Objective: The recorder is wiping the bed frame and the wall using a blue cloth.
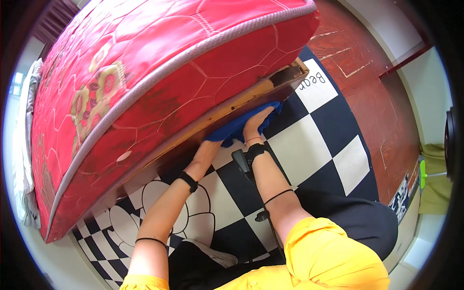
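A crumpled blue cloth [234, 129] lies against the lower side of a wooden bed frame [232, 104], under the red mattress. My right hand [257, 122] is on the cloth's right part, its fingers pressed together along it and bunching it toward the frame. At the cloth's left end is my left hand [209, 149]; the cloth and the frame's shadow hide its fingers. Both wrists wear black straps, and a dark grey device [240, 160] is attached at the right one.
The red quilted mattress [159, 63] with grey piping overhangs the frame. Below lies a black-and-white checkered mat [302, 140] with drawn outlines. Reddish-brown wood flooring [372, 116] runs along the right. A green-headed tool [423, 174] stands by an olive cloth at far right.
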The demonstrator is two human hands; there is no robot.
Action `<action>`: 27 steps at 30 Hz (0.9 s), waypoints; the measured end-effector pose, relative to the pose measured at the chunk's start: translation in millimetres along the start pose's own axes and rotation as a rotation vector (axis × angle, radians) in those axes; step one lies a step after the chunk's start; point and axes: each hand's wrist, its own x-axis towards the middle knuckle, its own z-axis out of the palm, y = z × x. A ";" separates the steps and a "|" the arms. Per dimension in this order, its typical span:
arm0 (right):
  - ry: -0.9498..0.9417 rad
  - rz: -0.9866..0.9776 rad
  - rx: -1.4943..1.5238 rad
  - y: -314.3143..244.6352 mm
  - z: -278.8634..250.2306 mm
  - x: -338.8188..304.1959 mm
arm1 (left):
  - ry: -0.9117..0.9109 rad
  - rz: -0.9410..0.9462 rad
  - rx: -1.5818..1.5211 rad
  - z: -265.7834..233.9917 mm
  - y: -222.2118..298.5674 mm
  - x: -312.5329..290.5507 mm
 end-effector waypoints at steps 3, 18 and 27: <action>0.036 -0.064 -0.021 -4.8 -0.5 -29.1 | -0.030 -0.066 0.005 15.8 22.0 -25.8; -0.523 -0.851 0.087 -157.5 -26.7 -248.6 | -0.417 -0.291 -0.910 91.8 -38.6 -318.4; -1.441 -1.343 -0.051 -225.8 -15.8 -317.0 | -0.479 -0.341 -0.379 125.5 48.4 -529.4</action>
